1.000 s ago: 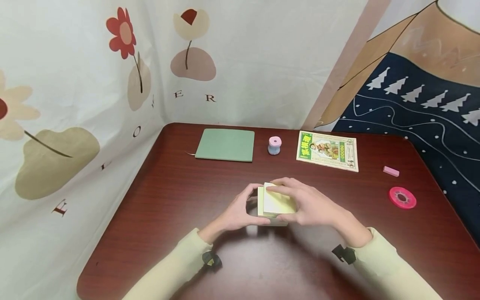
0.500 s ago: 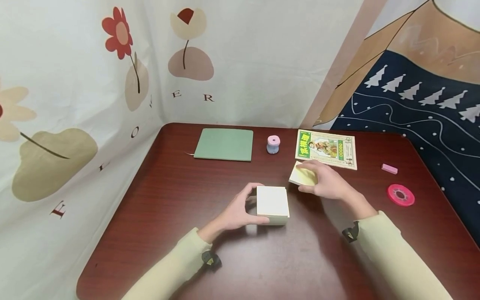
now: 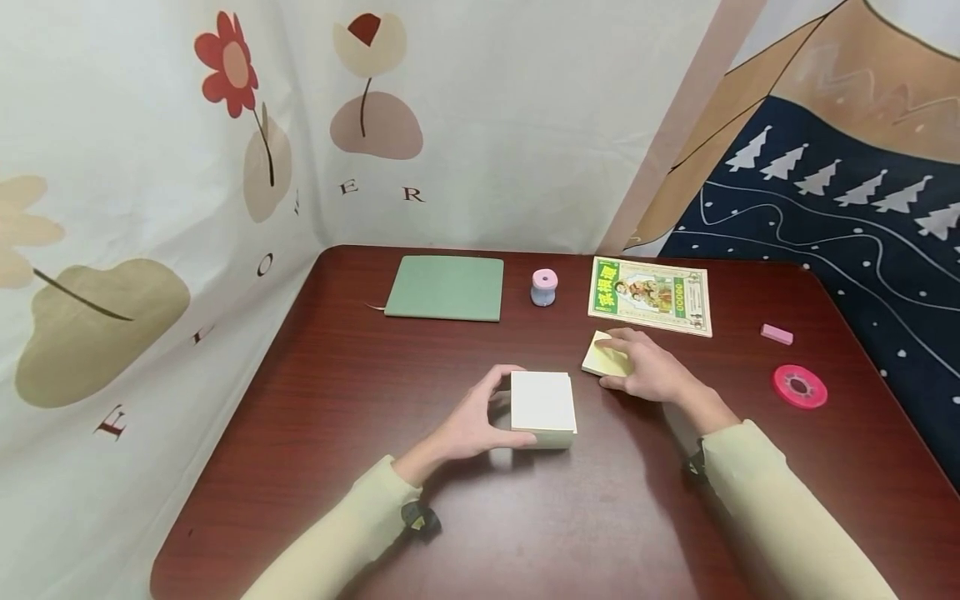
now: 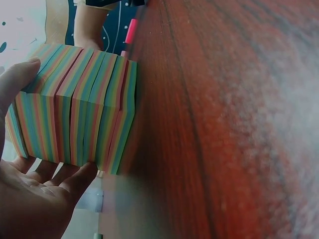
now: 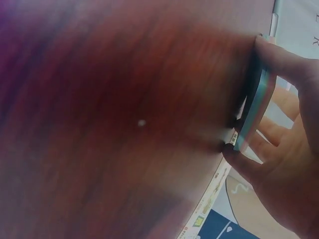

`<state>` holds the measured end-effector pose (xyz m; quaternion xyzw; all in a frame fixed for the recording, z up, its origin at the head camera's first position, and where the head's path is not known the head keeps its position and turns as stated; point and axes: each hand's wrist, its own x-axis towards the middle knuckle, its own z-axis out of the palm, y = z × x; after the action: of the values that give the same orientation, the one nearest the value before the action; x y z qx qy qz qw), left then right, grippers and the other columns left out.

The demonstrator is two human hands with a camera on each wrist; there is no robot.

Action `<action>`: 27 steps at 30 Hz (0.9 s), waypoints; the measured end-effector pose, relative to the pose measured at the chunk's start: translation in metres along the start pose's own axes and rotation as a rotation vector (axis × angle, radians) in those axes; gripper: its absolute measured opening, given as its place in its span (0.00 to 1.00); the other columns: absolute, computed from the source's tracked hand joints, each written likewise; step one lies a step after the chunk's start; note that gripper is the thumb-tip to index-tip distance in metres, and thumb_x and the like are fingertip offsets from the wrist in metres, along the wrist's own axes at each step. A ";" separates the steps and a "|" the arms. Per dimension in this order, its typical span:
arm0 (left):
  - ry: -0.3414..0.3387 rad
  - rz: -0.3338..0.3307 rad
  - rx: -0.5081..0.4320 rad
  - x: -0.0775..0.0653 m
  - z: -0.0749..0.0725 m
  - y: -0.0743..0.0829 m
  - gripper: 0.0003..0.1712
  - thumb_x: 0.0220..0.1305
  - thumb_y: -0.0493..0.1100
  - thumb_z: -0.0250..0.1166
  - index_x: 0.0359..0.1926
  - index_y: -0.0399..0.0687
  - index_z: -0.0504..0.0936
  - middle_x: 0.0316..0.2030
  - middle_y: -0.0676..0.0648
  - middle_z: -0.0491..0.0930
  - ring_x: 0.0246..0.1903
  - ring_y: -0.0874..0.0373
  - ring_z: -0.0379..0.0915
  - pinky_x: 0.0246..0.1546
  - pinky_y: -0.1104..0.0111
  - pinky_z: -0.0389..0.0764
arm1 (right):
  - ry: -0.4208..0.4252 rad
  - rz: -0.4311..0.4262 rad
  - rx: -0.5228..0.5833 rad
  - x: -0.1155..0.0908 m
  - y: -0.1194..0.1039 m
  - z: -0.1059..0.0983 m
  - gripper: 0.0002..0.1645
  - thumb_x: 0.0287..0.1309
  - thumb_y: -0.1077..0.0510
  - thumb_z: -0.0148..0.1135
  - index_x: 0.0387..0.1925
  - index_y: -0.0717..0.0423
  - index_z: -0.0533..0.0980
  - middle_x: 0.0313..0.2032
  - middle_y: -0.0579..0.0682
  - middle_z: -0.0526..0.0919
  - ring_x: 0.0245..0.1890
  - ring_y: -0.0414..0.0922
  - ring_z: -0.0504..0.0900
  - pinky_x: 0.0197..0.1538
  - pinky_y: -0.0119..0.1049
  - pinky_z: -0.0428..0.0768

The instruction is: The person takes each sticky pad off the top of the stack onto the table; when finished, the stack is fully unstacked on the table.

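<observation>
beside the shortened stack [image 3: 542, 411], which left hand [image 3: 467, 423] is gripping, right hand [image 3: 651, 368] is pinching a pad [image 3: 603, 360] just taken off.

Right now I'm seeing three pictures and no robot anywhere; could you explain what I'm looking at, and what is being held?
There is no machine here, just a person's two bare hands. The large picture comes from a camera worn on the head, looking forward and down. The two smaller ones come from cameras on each wrist, so they look sideways and close up.

The left hand grips a stack of paper; its wrist view shows the striped, colored sides. The right hand holds a thin pad, yellow on top.

Further back on the table lie a notebook, a spool-shaped thing and a booklet. Off to the right are a pink bar and a pink ring.
</observation>
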<state>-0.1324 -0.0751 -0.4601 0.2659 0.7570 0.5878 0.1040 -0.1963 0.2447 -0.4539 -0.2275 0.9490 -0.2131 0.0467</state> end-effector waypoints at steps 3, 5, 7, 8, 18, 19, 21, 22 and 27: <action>-0.004 -0.012 -0.015 -0.001 0.000 0.012 0.46 0.44 0.37 0.80 0.63 0.47 0.66 0.57 0.49 0.73 0.59 0.46 0.69 0.65 0.53 0.68 | -0.004 -0.005 -0.011 -0.001 0.000 0.000 0.38 0.51 0.51 0.73 0.64 0.56 0.73 0.64 0.64 0.67 0.64 0.60 0.64 0.58 0.60 0.71; -0.006 -0.016 -0.031 -0.001 0.000 0.014 0.46 0.43 0.35 0.80 0.63 0.44 0.66 0.57 0.46 0.73 0.60 0.43 0.69 0.65 0.50 0.67 | -0.008 -0.005 -0.019 -0.001 0.000 0.001 0.38 0.52 0.51 0.73 0.64 0.56 0.72 0.64 0.64 0.67 0.64 0.60 0.64 0.58 0.59 0.71; -0.008 -0.013 -0.042 -0.001 0.000 0.015 0.47 0.43 0.33 0.80 0.64 0.41 0.65 0.58 0.43 0.72 0.60 0.42 0.68 0.65 0.48 0.66 | -0.015 -0.003 -0.027 -0.001 0.001 0.001 0.38 0.53 0.51 0.72 0.65 0.56 0.72 0.65 0.64 0.67 0.64 0.60 0.64 0.59 0.59 0.71; -0.008 -0.007 -0.043 -0.001 0.001 0.009 0.47 0.42 0.33 0.80 0.64 0.42 0.65 0.58 0.44 0.72 0.60 0.42 0.68 0.65 0.49 0.66 | -0.018 -0.003 -0.030 -0.001 0.000 0.000 0.39 0.53 0.50 0.72 0.65 0.56 0.72 0.65 0.64 0.66 0.64 0.60 0.64 0.60 0.59 0.70; -0.019 0.021 -0.027 0.001 -0.001 0.000 0.47 0.43 0.40 0.81 0.63 0.52 0.66 0.57 0.52 0.72 0.61 0.49 0.67 0.65 0.54 0.67 | 0.029 -0.073 -0.027 -0.003 -0.032 -0.021 0.38 0.57 0.44 0.69 0.66 0.55 0.71 0.69 0.59 0.63 0.68 0.57 0.61 0.65 0.58 0.67; -0.020 0.018 -0.019 0.001 -0.001 0.000 0.47 0.43 0.40 0.81 0.64 0.52 0.66 0.57 0.52 0.72 0.61 0.49 0.67 0.65 0.54 0.67 | 0.033 -0.086 -0.007 -0.004 -0.041 -0.025 0.37 0.59 0.43 0.68 0.66 0.54 0.71 0.69 0.58 0.63 0.68 0.56 0.61 0.65 0.58 0.66; -0.019 0.011 -0.004 0.001 -0.001 -0.001 0.48 0.43 0.41 0.82 0.64 0.53 0.65 0.58 0.53 0.72 0.61 0.50 0.66 0.66 0.53 0.66 | 0.039 -0.119 0.032 -0.005 -0.058 -0.031 0.36 0.61 0.42 0.65 0.66 0.51 0.71 0.69 0.55 0.64 0.69 0.54 0.61 0.65 0.57 0.67; -0.021 0.006 0.000 0.001 -0.001 -0.001 0.48 0.43 0.41 0.82 0.64 0.53 0.65 0.58 0.53 0.72 0.62 0.50 0.66 0.66 0.53 0.66 | 0.043 -0.143 0.050 -0.006 -0.066 -0.033 0.35 0.62 0.41 0.64 0.66 0.50 0.71 0.69 0.54 0.64 0.69 0.53 0.61 0.65 0.56 0.67; -0.027 -0.014 0.029 0.000 -0.001 -0.002 0.47 0.44 0.44 0.82 0.63 0.55 0.65 0.58 0.56 0.72 0.62 0.54 0.66 0.66 0.55 0.66 | 0.032 -0.311 0.111 -0.011 -0.106 -0.033 0.36 0.62 0.39 0.63 0.67 0.48 0.70 0.69 0.51 0.65 0.68 0.50 0.63 0.64 0.52 0.70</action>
<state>-0.1336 -0.0759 -0.4617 0.2697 0.7657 0.5725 0.1145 -0.1490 0.1767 -0.3785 -0.3654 0.8898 -0.2732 0.0106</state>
